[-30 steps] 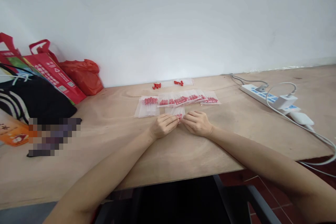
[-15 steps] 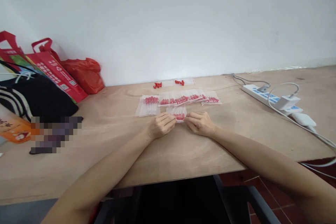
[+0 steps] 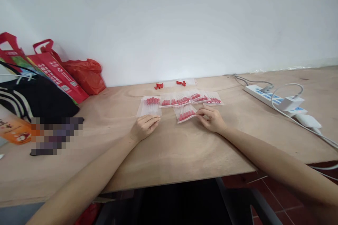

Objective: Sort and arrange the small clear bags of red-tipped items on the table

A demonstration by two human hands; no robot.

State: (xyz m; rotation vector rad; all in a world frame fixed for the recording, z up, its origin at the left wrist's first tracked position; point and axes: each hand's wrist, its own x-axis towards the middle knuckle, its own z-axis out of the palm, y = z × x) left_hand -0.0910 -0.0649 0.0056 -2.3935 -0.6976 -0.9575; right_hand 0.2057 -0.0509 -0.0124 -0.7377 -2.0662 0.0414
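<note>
My right hand pinches the right corner of a small clear plastic bag with several red-tipped pieces inside, which lies tilted on the wooden table. My left hand, fingers pressed together, is at the near edge of another clear bag, seemingly pinching it. On that bag lie red-headed pieces with pale stems. Behind both hands, a row of overlapping filled bags reaches to the right.
Loose red pieces and a flat clear bag lie near the wall. A power strip with a white charger and cables is at right. Red bags and a black bag stand at left.
My left hand has let go of the small filled bag and moved left to the other bag. My right hand has shifted right, and the bag it holds has moved right and tilted.
</note>
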